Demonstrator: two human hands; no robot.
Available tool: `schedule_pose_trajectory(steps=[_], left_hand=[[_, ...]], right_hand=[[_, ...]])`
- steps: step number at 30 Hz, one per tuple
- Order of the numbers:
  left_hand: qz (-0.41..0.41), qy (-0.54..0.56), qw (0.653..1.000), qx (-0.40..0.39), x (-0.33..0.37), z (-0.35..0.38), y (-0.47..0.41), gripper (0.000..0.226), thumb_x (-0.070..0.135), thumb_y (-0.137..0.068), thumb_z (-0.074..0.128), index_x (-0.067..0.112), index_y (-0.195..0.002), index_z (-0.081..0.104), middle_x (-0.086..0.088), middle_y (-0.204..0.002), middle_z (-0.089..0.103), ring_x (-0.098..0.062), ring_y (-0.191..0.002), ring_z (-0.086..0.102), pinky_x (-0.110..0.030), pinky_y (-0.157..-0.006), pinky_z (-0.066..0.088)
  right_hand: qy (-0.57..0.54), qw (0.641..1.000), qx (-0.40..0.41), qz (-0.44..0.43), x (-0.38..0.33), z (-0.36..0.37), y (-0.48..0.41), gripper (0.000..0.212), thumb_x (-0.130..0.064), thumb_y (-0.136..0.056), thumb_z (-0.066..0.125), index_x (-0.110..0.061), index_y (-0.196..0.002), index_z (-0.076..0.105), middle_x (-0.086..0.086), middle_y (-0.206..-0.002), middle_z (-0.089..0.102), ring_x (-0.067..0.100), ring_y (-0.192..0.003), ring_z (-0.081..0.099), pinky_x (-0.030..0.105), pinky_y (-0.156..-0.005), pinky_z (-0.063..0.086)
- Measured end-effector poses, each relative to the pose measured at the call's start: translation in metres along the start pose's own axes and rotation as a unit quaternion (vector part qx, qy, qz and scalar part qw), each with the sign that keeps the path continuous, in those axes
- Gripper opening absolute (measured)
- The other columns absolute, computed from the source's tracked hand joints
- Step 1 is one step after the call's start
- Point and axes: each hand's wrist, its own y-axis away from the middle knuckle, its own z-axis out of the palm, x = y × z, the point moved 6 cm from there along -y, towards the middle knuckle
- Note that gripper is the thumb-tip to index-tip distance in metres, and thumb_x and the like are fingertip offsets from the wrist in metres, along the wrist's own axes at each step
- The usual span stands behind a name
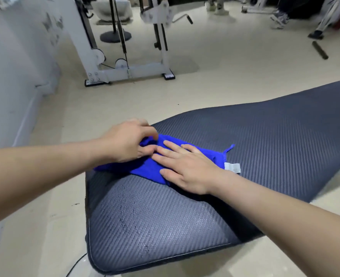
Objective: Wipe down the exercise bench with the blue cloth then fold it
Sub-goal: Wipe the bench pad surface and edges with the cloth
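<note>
The blue cloth [147, 168] lies bunched and partly folded on the dark woven-pattern exercise bench [265, 140], near the bench's left edge. A white label [232, 168] and a small blue loop stick out at its right side. My left hand [125, 142] pinches a fold of the cloth at its far left end. My right hand [187, 166] lies flat on top of the cloth, fingers spread and pointing left, pressing it onto the pad. Much of the cloth is hidden under both hands.
A white cable exercise machine [125, 70] stands on the beige floor beyond the bench. A wall [15, 66] runs along the left. A dark bar [320, 50] lies on the floor at the far right, near other equipment and a person's feet [279, 19].
</note>
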Motion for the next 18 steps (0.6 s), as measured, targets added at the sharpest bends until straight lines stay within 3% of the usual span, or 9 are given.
schedule_pose_trajectory(steps=[2,5,7,10,18], left_hand=[[0.001,0.044,0.999,0.009,0.004,0.014,-0.004,0.039,0.044,-0.090,0.043,0.036,-0.125,0.057,0.009,-0.128,0.055,-0.012,-0.119,0.047,-0.021,-0.096,0.033],[-0.020,0.063,0.998,-0.004,0.006,0.036,0.009,0.057,0.052,-0.091,0.019,0.036,-0.144,0.033,0.008,-0.154,0.029,-0.007,-0.141,0.022,-0.024,-0.115,0.014],[-0.057,0.044,0.997,-0.013,0.007,0.042,0.020,0.053,0.050,-0.096,0.017,0.037,-0.148,0.019,0.009,-0.158,0.015,-0.004,-0.144,0.009,-0.033,-0.119,0.009],[-0.095,0.018,0.995,-0.015,0.021,0.036,0.035,0.050,0.040,-0.101,0.020,0.034,-0.150,0.012,0.007,-0.160,0.008,-0.008,-0.146,0.004,-0.039,-0.119,0.007],[-0.132,0.002,0.990,-0.037,0.049,0.049,0.120,0.054,0.049,-0.098,0.013,0.038,-0.149,0.004,0.011,-0.160,0.001,-0.006,-0.145,-0.003,-0.038,-0.117,0.002]], right_hand=[[-0.005,1.000,0.025,0.006,0.004,-0.001,0.000,0.048,-0.043,-0.103,0.025,-0.037,-0.151,0.024,-0.017,-0.162,0.009,0.008,-0.150,-0.001,0.041,-0.118,0.008],[0.003,0.999,0.034,0.026,0.013,-0.004,0.002,0.046,-0.045,-0.103,0.022,-0.044,-0.149,0.024,-0.021,-0.161,0.008,0.006,-0.149,-0.001,0.040,-0.117,0.008],[0.012,0.998,0.037,0.041,0.015,-0.003,0.007,0.046,-0.047,-0.103,0.020,-0.048,-0.149,0.021,-0.022,-0.161,0.005,0.007,-0.149,-0.001,0.040,-0.117,0.006],[0.032,0.998,0.028,0.054,0.010,-0.007,0.014,0.046,-0.047,-0.103,0.018,-0.050,-0.149,0.013,-0.023,-0.161,0.001,0.009,-0.150,-0.002,0.039,-0.117,0.005],[0.038,0.999,0.031,0.000,-0.054,0.030,0.064,0.051,-0.046,-0.102,0.017,-0.041,-0.152,0.010,-0.019,-0.162,-0.001,0.009,-0.149,-0.005,0.044,-0.120,0.004]])
